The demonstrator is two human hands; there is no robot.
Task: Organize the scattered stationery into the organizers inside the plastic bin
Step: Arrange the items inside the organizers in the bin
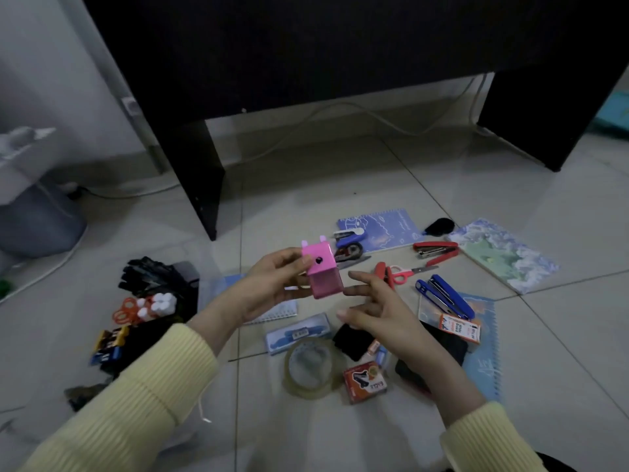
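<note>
Pink plastic catches my eye first on the feed: a box-shaped sharpener (pixel 323 277) with two small ears, held up above the floor tiles (pixel 306 206). Its rear and left side are covered by the left hand (pixel 272 284), which grasps it with the thumb laid over the upper front edge beside the dark hole and the fingers wrapped behind. The right hand (pixel 381 318) holds nothing, its fingers spread and loose. One fingertip reaches the sharpener's lower right corner, and I cannot tell whether it touches. Dark shapes under that hand are too blurred for me to name. At left, the black organizers (pixel 185 291) sit well apart from the sharpener, below and left of the gripping hand. Pens (pixel 153 272), orange scissors (pixel 124 310) and white caps (pixel 160 303) show in them, but their edges and dividers are smeared. Both yellow sleeves (pixel 143 396) are cut off by the bottom edge. A tape roll (pixel 308 391) lies on the floor between the forearms.
</note>
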